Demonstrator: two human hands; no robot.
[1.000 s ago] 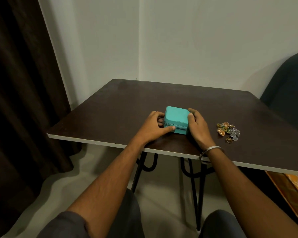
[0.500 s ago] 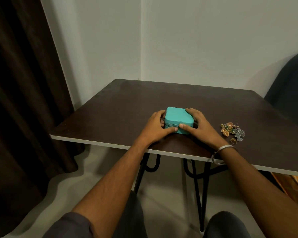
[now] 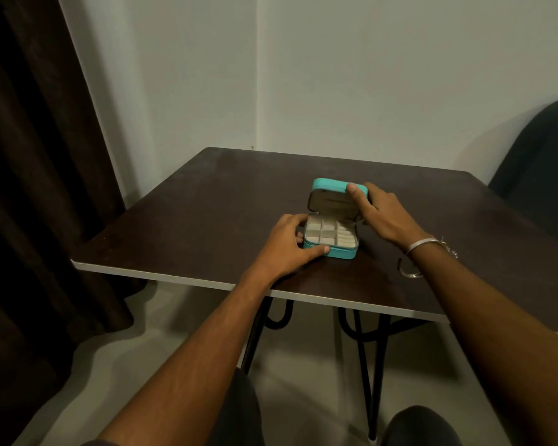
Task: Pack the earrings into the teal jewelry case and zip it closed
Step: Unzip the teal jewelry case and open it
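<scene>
Sitting near the dark table's (image 3: 207,201) front edge, the square teal case (image 3: 331,249) lies open, beige padded cells showing; left hand (image 3: 284,249) clasps its base, right hand (image 3: 379,214) pinches the raised lid.

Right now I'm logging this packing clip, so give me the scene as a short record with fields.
case: small teal zip jewelry case, on dark wooden table
lid: teal lid raised, near upright
interior: beige compartments; no earrings seen inside
left hand: left hand steadies the base
right hand: right hand grips the lid's edge
wrist: silver bangle
earrings: mostly hidden behind the right forearm
</scene>
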